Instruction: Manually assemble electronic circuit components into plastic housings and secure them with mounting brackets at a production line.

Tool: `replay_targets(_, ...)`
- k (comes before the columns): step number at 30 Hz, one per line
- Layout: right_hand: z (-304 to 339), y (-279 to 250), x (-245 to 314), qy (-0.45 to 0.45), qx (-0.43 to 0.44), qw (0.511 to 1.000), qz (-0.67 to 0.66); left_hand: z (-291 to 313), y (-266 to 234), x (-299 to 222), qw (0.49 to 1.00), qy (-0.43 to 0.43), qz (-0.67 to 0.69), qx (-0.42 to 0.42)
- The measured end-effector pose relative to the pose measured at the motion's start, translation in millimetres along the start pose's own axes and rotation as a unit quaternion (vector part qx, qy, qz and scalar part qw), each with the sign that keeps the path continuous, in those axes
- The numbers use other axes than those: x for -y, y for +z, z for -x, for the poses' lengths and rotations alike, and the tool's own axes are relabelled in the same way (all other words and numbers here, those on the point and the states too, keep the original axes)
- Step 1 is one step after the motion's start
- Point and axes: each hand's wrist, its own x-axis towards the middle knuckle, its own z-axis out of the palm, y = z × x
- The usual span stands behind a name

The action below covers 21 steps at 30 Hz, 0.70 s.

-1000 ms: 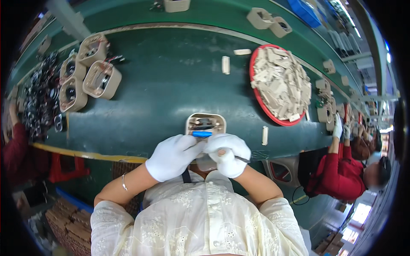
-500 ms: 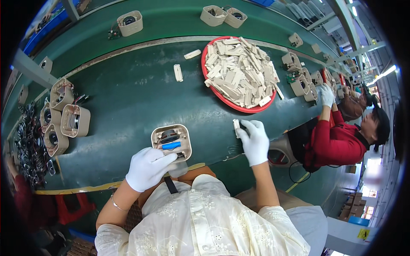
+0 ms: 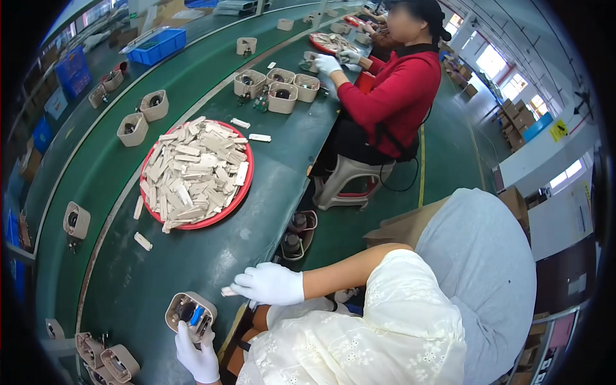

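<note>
My left hand (image 3: 197,357), in a white glove, grips the near edge of a beige plastic speaker housing (image 3: 210,307) on the green bench. Inside the open housing are a dark round speaker and a blue cylindrical cell (image 3: 197,315). A short way to the right of it is my gloved right hand (image 3: 273,285), pinching a small white plastic strip (image 3: 228,291) at its fingertips. The strip is apart from the housing. Beyond the hands stands a red basin (image 3: 251,168) heaped with similar off-white strips (image 3: 196,168).
Loose strips (image 3: 143,241) lie around the basin. More housings (image 3: 282,97) stand past it, on the belt (image 3: 106,186) and at the lower left (image 3: 120,363). A co-worker in red (image 3: 391,96) sits along the bench beside a stool (image 3: 350,183). A blue crate (image 3: 157,46) stands far off.
My view has swung to the right, bringing more of the co-worker and aisle into sight. My right hand, still pinching the strip, is closer to the housing. My left hand keeps its hold.
</note>
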Motion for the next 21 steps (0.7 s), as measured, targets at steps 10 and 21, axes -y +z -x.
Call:
replay_targets(10,-42,-27,-5,0.144,-0.078,0.974,-0.155,-15,-28,-6,0.993,0.089,-0.005,0.076)
replay_targets(21,-106,-49,47,-0.063,0.064,0.968,-0.235,-9,-21,-5,0.995,0.088,0.021,0.046)
